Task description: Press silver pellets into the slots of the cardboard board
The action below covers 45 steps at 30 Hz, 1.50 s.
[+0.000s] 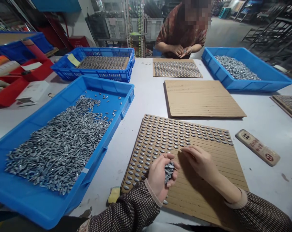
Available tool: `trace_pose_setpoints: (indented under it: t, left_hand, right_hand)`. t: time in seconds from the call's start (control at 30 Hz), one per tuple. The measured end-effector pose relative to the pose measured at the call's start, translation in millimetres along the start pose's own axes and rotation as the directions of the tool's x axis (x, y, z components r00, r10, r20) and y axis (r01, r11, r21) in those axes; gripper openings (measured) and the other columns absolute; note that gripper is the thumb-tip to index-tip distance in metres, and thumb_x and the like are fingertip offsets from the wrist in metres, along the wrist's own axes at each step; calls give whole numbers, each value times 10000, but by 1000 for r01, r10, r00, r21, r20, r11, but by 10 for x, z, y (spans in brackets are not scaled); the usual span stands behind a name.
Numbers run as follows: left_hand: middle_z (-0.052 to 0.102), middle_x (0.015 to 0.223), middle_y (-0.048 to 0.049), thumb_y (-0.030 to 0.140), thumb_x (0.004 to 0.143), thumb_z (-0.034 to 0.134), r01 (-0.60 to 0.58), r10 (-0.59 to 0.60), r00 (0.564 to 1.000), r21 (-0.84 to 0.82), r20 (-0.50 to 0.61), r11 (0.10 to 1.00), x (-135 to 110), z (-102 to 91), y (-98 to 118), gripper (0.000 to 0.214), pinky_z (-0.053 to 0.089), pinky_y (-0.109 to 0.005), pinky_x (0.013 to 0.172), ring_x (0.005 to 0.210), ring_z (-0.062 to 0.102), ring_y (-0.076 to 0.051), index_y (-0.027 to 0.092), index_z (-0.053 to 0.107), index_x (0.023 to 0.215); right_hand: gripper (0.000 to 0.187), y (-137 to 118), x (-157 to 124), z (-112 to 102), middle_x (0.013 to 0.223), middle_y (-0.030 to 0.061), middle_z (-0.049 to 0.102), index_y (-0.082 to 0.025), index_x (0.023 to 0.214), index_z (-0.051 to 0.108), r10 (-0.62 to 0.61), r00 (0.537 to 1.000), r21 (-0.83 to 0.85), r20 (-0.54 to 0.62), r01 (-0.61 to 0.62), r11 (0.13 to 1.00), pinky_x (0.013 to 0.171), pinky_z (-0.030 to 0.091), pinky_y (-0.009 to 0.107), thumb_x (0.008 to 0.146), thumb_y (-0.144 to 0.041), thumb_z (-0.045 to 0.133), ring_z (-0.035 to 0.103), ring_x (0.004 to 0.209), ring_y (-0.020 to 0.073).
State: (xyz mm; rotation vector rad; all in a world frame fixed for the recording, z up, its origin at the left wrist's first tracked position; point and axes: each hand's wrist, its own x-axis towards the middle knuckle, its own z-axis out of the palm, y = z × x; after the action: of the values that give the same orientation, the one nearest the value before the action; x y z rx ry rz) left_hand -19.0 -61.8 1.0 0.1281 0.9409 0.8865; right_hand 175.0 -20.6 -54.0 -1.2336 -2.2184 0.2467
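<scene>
My left hand (161,175) is cupped around a pile of small grey metal pieces (169,171), oval with pointed ends. It hovers over the left part of a slotted cardboard sheet (208,190). Rows of the same pieces stand in that sheet's slots along its far edge and left side; the near right part shows bare slots. My right hand (200,161) is at the middle of the sheet, thumb and fingertips pinched together at a slot by the end of a row. Whatever lies between those fingertips is too small to make out.
A blue tray (130,96) of loose pieces stands at left, a blue crate (107,75) behind it. A bare cardboard stack (199,98) lies beyond my sheet. Across the table, a person (177,35) works by a filled sheet (177,68) and another blue tray (233,85).
</scene>
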Motion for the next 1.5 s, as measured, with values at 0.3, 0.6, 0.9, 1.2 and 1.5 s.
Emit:
trace_pose_setpoints:
  t: [0.3, 0.6, 0.9, 1.2, 1.5]
  left_hand:
    - [560, 695, 15, 418, 841, 546, 14, -25, 996, 137, 82, 990, 0, -9, -97, 237, 109, -156, 345, 424, 391, -35, 194, 481, 884]
    - [492, 742, 13, 350, 787, 610, 24, -27, 999, 90, 39, 996, 36, -46, -118, 329, 126, -161, 375, 499, 410, -24, 124, 636, 1025]
    - [557, 705, 23, 321, 773, 603, -3, -7, 998, 180, 54, 984, 22, -11, -113, 236, 122, -153, 364, 460, 408, -37, 193, 476, 926]
    - [537, 712, 28, 326, 758, 652, -10, -8, 997, 258, 71, 966, 12, -14, -145, 256, 143, -137, 361, 481, 405, -28, 174, 523, 920]
    - [577, 758, -14, 310, 823, 512, -68, 70, 997, -88, 23, 994, 9, -22, 79, 176, 203, -148, 325, 501, 503, -73, 173, 530, 933]
  right_hand:
    - [240, -29, 8, 47, 801, 61, 645, -175, 906, 666, -25, 995, -358, 94, 58, 932, 650, 400, 234, 952, -180, 431, 577, 765, 146]
    - [194, -72, 62, -28, 823, 58, 647, -184, 909, 652, 3, 997, -263, 77, 18, 965, 616, 415, 238, 934, -193, 459, 590, 754, 152]
    - [238, -534, 16, -392, 955, 76, 654, -220, 1087, 601, -46, 985, 381, 167, -21, 924, 656, 516, 250, 914, -135, 461, 626, 829, 154]
    - [166, -611, -2, -426, 785, 17, 697, -211, 919, 678, 221, 908, 483, 356, -381, 789, 578, 504, 218, 907, -287, 531, 638, 675, 129]
    - [210, 34, -191, -213, 937, 69, 691, -209, 1017, 652, 24, 999, -23, -25, -24, 999, 718, 526, 279, 910, -154, 479, 648, 836, 168]
